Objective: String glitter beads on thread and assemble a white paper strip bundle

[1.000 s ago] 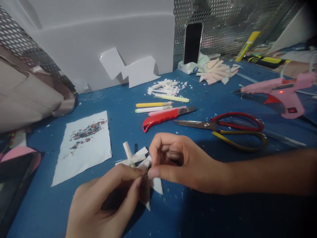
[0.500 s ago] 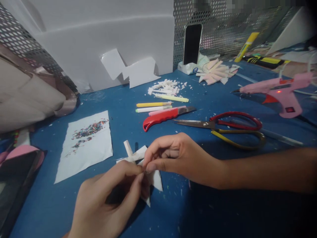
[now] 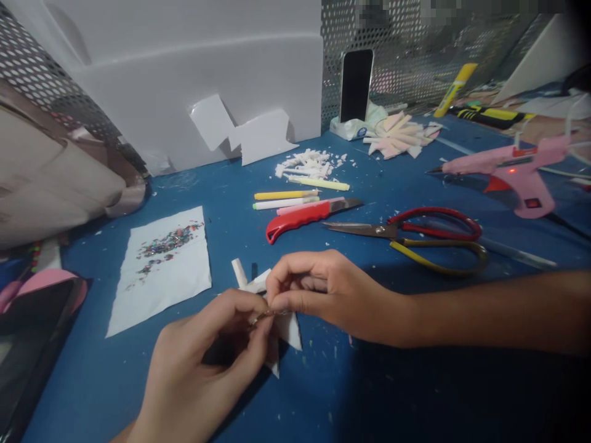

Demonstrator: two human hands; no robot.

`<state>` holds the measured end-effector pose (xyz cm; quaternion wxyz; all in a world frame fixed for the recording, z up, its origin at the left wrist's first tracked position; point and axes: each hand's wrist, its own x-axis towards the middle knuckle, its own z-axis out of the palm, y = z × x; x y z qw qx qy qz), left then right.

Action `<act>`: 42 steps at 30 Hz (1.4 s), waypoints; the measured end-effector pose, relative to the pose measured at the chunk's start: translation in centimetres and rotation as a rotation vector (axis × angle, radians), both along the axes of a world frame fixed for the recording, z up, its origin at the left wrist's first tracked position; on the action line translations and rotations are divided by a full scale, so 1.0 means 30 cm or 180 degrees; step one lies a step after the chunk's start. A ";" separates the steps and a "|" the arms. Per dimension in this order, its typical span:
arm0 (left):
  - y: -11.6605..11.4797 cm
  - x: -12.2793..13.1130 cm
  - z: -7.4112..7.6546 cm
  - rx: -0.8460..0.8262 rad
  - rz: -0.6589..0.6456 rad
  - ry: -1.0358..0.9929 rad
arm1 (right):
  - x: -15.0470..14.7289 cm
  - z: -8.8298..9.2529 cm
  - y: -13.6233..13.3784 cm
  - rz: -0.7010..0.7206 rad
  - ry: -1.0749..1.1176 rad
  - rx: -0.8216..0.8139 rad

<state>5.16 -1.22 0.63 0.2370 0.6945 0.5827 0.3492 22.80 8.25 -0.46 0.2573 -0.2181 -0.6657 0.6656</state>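
Grip pinched together: left hand and right hand fingertips on one tiny piece; uneven pull might tear it.

Dim light, heavy shadow on the blue tabletop below the right forearm. Detail is soft; upper-right corner goes black, pixelated patches up top.

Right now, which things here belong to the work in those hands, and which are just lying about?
Likely in use: tiny thing, too small to identify, at the fingertips of left hand and right hand; white strips beneath; perhaps coloured bits and lit glue gun.

Apparently idle: red-handled knife, scissors, phone, pens.
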 end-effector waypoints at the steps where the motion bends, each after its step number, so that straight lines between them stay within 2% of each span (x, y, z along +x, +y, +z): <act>1: 0.002 0.001 0.003 0.0016 -0.0019 -0.0022 | 0.000 0.000 0.000 0.0010 0.0001 0.0024; 5: 0.006 0.006 0.010 0.0054 -0.0055 -0.0074 | 0.001 0.002 0.000 0.0061 0.0029 0.0090; 12: 0.002 0.014 0.005 -0.0192 0.0109 -0.0354 | 0.004 0.006 -0.003 0.0115 0.0005 0.0151; 18: 0.005 0.024 0.009 -0.0137 0.0079 -0.0406 | 0.003 0.009 -0.004 0.0119 0.0015 0.0190; 27: 0.006 0.008 -0.015 -0.0062 0.0058 -0.0473 | 0.002 0.000 -0.007 0.0108 0.0069 0.0139; 38: 0.004 0.016 -0.003 -0.0285 0.0035 -0.0828 | 0.001 0.003 -0.007 0.0111 0.0117 0.0146; 42: 0.005 0.012 -0.005 -0.0406 0.0150 -0.0935 | 0.000 0.003 -0.007 0.0134 0.0135 0.0101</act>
